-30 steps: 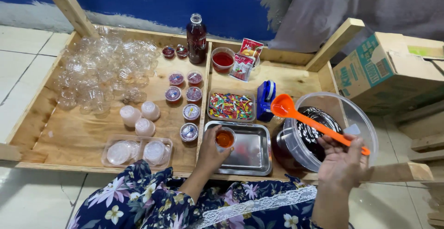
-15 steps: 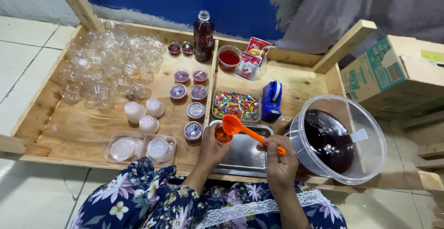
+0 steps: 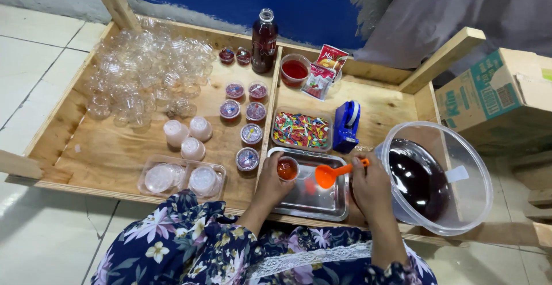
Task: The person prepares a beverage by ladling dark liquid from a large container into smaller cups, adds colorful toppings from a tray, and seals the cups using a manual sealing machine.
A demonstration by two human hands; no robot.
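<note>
The left hand (image 3: pixel 275 182) is gripping a small cup (image 3: pixel 287 169) of red liquid, fingers curled around it, over the steel tray (image 3: pixel 322 204) at lower centre of the frame. The right hand (image 3: pixel 371 186) is pinching the handle of an orange scoop (image 3: pixel 329 175), fingers closed on it, the scoop's bowl hovering just right of the cup above the tray. A clear bowl (image 3: pixel 460 147) of dark liquid is sitting right of that hand. Filled cups (image 3: pixel 248 159) are standing left of the tray.

Wooden tray table (image 3: pixel 109 155) with cups (image 3: pixel 144 72), steel tray (image 3: pixel 313 201), bowl (image 3: pixel 454 147).
</note>
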